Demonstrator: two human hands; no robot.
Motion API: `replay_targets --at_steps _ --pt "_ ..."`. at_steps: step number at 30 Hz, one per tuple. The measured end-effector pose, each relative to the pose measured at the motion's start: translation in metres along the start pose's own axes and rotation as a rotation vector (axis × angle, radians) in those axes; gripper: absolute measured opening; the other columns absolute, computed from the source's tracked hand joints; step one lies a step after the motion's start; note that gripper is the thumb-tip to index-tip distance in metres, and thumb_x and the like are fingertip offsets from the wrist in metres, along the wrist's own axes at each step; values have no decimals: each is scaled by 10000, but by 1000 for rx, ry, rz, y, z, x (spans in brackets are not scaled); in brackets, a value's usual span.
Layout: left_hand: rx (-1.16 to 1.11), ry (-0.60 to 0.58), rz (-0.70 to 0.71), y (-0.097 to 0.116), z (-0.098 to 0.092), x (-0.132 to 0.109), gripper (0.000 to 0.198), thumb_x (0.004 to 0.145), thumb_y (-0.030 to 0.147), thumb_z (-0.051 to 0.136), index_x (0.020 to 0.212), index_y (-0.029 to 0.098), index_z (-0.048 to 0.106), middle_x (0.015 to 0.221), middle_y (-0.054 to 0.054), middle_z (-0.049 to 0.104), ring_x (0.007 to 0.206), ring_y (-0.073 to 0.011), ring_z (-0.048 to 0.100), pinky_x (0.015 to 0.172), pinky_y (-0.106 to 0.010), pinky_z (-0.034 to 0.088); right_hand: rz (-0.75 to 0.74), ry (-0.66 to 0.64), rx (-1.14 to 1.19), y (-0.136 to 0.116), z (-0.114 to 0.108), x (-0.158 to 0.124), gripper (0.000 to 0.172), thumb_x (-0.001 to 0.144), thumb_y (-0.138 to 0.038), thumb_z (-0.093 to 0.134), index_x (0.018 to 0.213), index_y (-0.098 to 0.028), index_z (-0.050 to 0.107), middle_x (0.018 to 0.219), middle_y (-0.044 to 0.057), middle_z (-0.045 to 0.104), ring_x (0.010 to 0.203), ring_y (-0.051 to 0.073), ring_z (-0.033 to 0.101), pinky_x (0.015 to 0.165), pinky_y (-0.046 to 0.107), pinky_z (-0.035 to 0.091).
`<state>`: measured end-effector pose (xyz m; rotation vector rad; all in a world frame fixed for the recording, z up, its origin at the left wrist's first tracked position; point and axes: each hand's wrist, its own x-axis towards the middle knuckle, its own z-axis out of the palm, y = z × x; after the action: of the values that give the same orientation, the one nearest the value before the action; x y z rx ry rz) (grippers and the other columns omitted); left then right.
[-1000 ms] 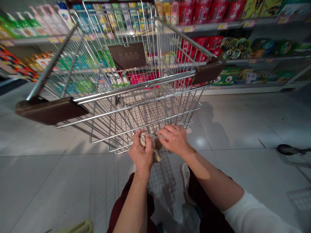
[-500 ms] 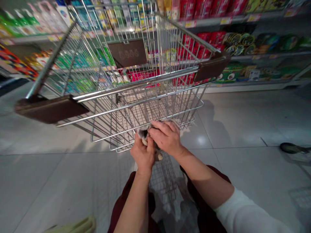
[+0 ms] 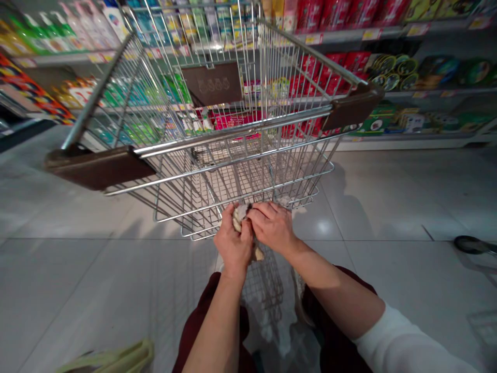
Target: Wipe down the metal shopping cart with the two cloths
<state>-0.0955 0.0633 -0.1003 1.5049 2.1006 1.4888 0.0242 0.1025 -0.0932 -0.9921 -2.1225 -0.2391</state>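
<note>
My left hand (image 3: pixel 233 242) is closed around a crumpled grey and beige cloth (image 3: pixel 241 213), its fingers curled with the thumb up. My right hand (image 3: pixel 272 227) grips the same cloth from the right, the fingertips of both hands close together. A beige end of the cloth hangs below my hands, and a greyish part shows past my right knuckles. Both hands are at the low wire rails of a metal shopping cart (image 3: pixel 217 168). Whether the cloth is wrapped around a wire is hidden by my fingers.
Shelves (image 3: pixel 341 33) of bottles and red packs stand behind the cart. Its brown corner guards (image 3: pixel 103 168) jut out towards me. A pale green bag-like item (image 3: pixel 128 357) lies on the tiled floor (image 3: pixel 77 290) at lower left. A black wheel (image 3: pixel 468 244) is at right.
The view has shifted a little, so the cart appears further right. My hands still hold the cloth, and more of its grey and beige part shows between them.
</note>
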Motion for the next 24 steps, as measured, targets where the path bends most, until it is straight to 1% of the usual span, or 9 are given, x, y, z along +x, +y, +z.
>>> replay_targets --at_steps 4,6,8,11,14,16,18,21,24 --pt "6 29 34 -1 1 0 386 831 295 590 1202 212 649 1047 -37 761 833 -177 712 766 -282 531 26 -79 70 1 -11 9 128 912 -227 574 913 -253 699 943 6 701 837 148 616 729 283 453" --pt "1 40 47 1 1 0 372 857 320 579 1204 201 644 1069 -52 757 870 -185 719 782 -287 537 16 -9 154 3 -19 15 143 904 -183 566 917 -250 691 941 0 699 862 137 634 775 267 490" --pt "-2 25 41 2 1 -1 366 883 337 569 1214 196 636 1073 -60 755 874 -185 723 793 -292 542 32 198 196 4 -30 20 141 889 -141 576 904 -239 676 939 4 696 883 127 647 811 255 518" --pt "-35 4 22 4 2 -2 353 898 334 567 1220 201 625 1102 -57 752 926 -182 724 853 -299 543 120 568 108 10 -50 28 84 866 -152 638 892 -230 650 929 20 691 864 136 659 774 271 546" --pt "-64 9 13 4 2 -2 350 895 329 570 1219 208 620 1136 -54 748 965 -183 724 885 -302 542 217 752 -56 28 -63 33 28 878 -235 659 885 -227 633 925 38 681 876 174 662 775 339 555" --pt "-65 7 13 3 3 -2 352 894 333 569 1220 209 618 1142 -53 748 966 -187 726 882 -306 545 290 772 -124 44 -62 32 58 902 -271 628 866 -226 621 884 42 657 880 190 650 782 365 545" --pt "-62 4 19 2 3 -2 355 895 336 567 1224 212 615 1150 -50 748 979 -191 725 886 -311 544 345 735 -140 59 -55 29 88 917 -281 591 858 -221 616 853 45 633 861 193 634 770 361 527" --pt "-57 6 25 2 3 -2 358 894 339 568 1227 214 616 1160 -49 745 996 -193 722 891 -309 541 354 719 -120 74 -37 20 101 917 -275 554 892 -210 627 857 58 619 843 190 621 754 343 507" --pt "-44 24 5 3 4 -2 356 889 342 572 1216 214 624 1145 -52 747 990 -193 721 888 -303 539 347 724 -96 78 -25 10 122 911 -267 533 934 -206 637 880 62 623 844 178 621 759 324 504"
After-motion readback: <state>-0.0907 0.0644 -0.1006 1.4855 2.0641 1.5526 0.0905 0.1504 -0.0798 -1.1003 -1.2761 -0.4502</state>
